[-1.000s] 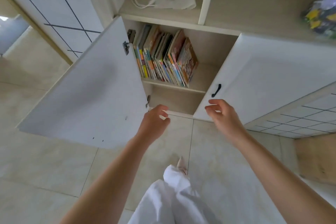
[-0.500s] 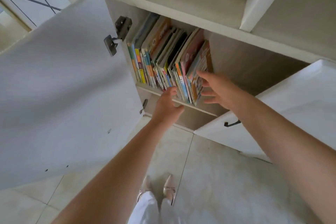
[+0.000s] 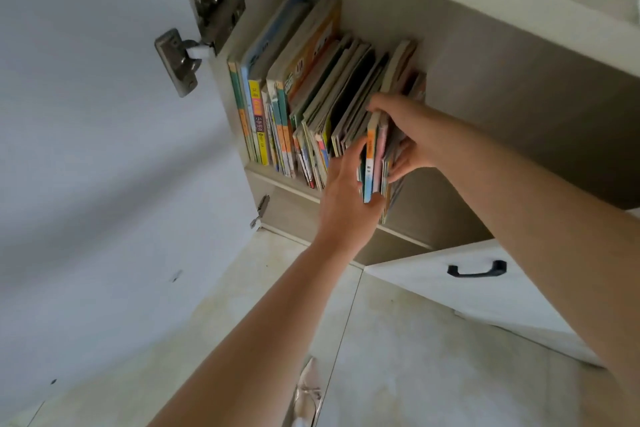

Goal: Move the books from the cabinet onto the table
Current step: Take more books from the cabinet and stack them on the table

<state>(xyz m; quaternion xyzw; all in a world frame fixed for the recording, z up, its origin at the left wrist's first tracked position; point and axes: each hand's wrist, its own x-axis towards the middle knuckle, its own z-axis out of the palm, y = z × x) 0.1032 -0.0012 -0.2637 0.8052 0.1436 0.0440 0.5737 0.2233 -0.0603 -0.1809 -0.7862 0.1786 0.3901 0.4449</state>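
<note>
both hands are on the rightmost bundle of books point(image 3: 375, 163) in the cabinet point(image 3: 485, 87). left hand point(image 3: 346, 198) grips the bundle from the left/front side, thumb under the lower spine end, fingers tucked between the bundle & the rest of the row. right hand point(image 3: 405, 135) grasps it from the right, fingers curled over the top edge, thumb low on the right face. so bundle is pinched between the two hands, tilted, lower end sticking out past the shelf point(image 3: 287, 185) front edge. can't tell if it's lifted off the shelf or resting on it.

remaining books point(image 3: 291, 104) stand in a row on the same shelf, packed vs the cabinet's left wall, most leaning right. spines mixed: green, yellow, orange, blue. thin ones in the middle are fanned open a bit.

left door point(image 3: 104, 149) is swung wide open, white inner face toward cam, metal hinge point(image 3: 201, 35) at its top edge, smaller hinge point(image 3: 261, 210) lower down. right door point(image 3: 485, 291) also open, lower right, w/ a black handle point(image 3: 476, 269).

tiled floor point(image 3: 398, 357) below, pale. one pointed light shoe point(image 3: 308, 392) at bottom centre, white trouser bit just under it. both forearms bare, reaching up from bottom of frame.
</note>
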